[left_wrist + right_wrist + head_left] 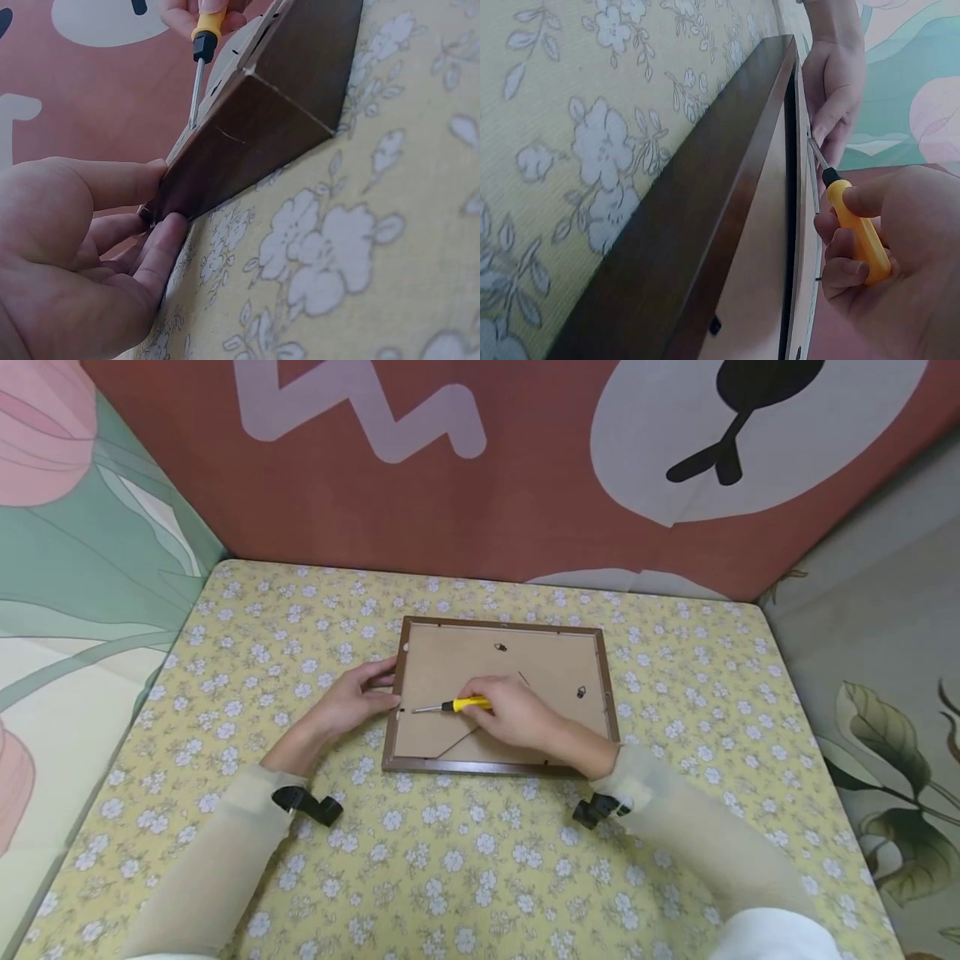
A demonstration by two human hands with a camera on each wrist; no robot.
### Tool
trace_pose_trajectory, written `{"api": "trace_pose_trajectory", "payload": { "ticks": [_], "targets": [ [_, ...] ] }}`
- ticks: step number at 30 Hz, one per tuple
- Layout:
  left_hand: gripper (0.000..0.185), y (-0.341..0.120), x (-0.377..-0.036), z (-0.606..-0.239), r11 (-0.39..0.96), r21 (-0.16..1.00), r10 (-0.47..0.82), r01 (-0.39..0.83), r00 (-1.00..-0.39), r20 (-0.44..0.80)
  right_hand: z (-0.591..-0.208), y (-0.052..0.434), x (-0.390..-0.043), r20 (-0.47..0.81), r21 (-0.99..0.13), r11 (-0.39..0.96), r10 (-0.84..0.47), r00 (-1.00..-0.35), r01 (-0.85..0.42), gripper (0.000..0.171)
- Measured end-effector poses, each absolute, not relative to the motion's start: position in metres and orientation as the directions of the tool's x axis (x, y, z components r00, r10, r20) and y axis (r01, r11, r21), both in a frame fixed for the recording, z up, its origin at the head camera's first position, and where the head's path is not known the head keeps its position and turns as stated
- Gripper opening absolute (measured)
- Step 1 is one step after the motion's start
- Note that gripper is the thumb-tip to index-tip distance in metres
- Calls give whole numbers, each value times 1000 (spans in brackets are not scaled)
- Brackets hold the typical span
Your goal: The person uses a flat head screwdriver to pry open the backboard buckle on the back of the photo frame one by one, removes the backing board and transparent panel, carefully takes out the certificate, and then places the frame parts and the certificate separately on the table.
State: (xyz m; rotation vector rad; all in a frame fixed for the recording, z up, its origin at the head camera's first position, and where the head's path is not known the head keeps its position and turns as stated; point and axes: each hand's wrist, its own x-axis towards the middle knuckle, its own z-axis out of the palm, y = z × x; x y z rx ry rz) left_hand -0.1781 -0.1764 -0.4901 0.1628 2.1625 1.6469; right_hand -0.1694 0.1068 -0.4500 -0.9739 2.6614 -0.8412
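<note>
A brown picture frame (480, 767) lies face down, its tan backing board (450, 660) up. My left hand (348, 700) grips the left side of the frame, thumb at the upper edge and fingers against the outer side, as the left wrist view shows. In my right hand (513, 710) is a screwdriver (859, 232) with a yellow and black handle, pinched between thumb and fingers. Its metal shaft (197, 94) points left, the tip close to a small dark tab (402, 710) at the frame's left inner edge. The right hand covers part of the board.
Two small dark hangers, one at the top (501, 647) and one at the right (581, 692), sit on the backing board. Several dark tabs line the inner edge. A yellow flowered cloth (450, 860) covers the table, with printed fabric walls (375, 510) behind and beside it.
</note>
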Motion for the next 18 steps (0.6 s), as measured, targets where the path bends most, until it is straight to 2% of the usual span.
{"api": "trace_pose_trajectory", "payload": {
  "ticks": [6,18],
  "targets": [
    [72,-178,-179,-489,307,939,337,-153,-905,-258,-452,97,-167,10,-569,623,-647,-762,-536,14],
    [74,-179,-179,-492,290,944,341,-157,-905,-255,-455,94,-165,-26,-603,643,-608,-793,-473,12]
  ]
}}
